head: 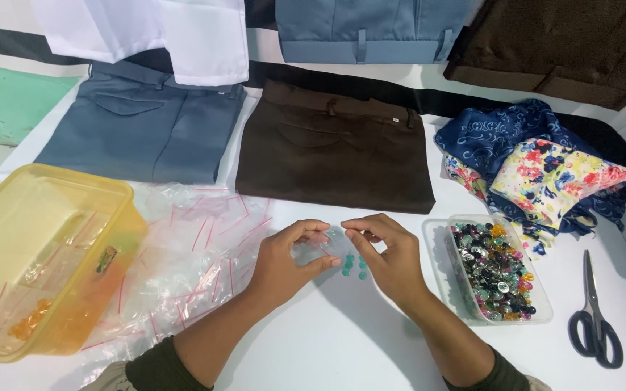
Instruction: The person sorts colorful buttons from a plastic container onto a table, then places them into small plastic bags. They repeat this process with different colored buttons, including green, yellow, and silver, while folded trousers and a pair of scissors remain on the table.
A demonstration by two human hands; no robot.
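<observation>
Both hands meet above the white table. My left hand [284, 262] and my right hand [389, 255] pinch the edges of a small clear plastic bag [324, 246] held between them. A few small teal buttons [353, 266] lie on the table just below the bag, between the two hands. Whether the bag has anything inside it is too faint to tell.
A clear tub of mixed coloured buttons [498, 271] sits right of my right hand, scissors [594, 318] beyond. A heap of small clear bags [190, 246] and a yellow plastic box [41, 253] lie left. Folded brown trousers [335, 148], blue trousers [143, 127] and floral cloth [537, 163] lie behind.
</observation>
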